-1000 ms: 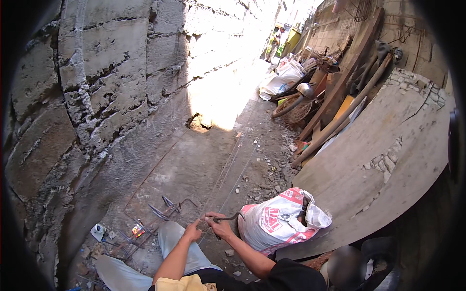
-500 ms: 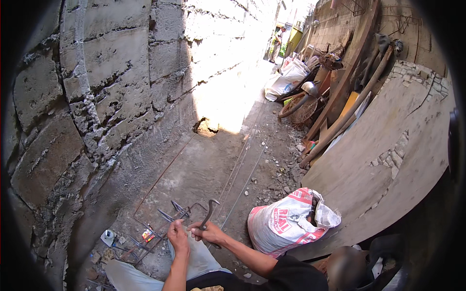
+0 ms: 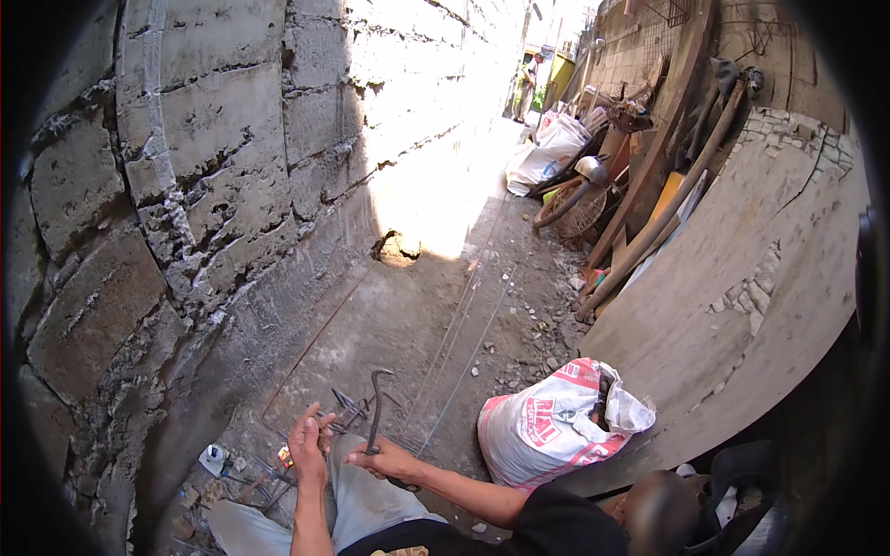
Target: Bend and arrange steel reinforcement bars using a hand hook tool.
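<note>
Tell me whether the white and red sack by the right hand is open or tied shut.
Open. The sack stands upright on the ground, its top gaping and crumpled with no tie visible. What it holds cannot be told.

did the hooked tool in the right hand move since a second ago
Yes. The hooked tool swung from lying toward the white sack to upright, away from it, in the right hand.

block wall (image 3: 185, 185) left, sack (image 3: 547, 426) right, planks (image 3: 649, 213) behind

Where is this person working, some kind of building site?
Likely an outdoor alley used as a makeshift building yard: a rough concrete-block wall, long steel rods on the dirt ground, and planks leaning beside a woven sack.
</note>
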Demonstrator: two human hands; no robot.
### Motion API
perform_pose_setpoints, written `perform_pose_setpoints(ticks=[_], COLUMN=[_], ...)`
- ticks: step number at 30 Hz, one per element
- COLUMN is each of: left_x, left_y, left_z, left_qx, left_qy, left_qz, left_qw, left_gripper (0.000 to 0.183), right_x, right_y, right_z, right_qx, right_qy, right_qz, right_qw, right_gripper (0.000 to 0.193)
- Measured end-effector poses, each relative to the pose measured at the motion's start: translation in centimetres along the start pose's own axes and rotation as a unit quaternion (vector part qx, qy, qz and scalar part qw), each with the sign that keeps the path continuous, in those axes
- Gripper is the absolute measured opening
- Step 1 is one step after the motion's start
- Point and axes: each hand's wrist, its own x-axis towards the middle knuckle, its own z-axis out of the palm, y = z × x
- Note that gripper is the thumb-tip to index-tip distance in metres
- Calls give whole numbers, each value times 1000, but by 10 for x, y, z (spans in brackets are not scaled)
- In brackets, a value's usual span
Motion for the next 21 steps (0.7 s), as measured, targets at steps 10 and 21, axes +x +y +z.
perform_pose_setpoints(ticks=[10,21], left_x=[-8,-29], left_y=[-10,-27], left_z=[2,-51], left_qx=[-255,-37], left_qy=[-12,-209], left_qz=[-65,-272], left_qw=[965,939], left_gripper=[19,37], right_x=[10,-17], right_y=[9,19], right_z=[-8,-2], right_qx=[-145,-58], right_qy=[59,-39], right_qz=[-11,141], right_qw=[988,988], right_gripper=[31,25])
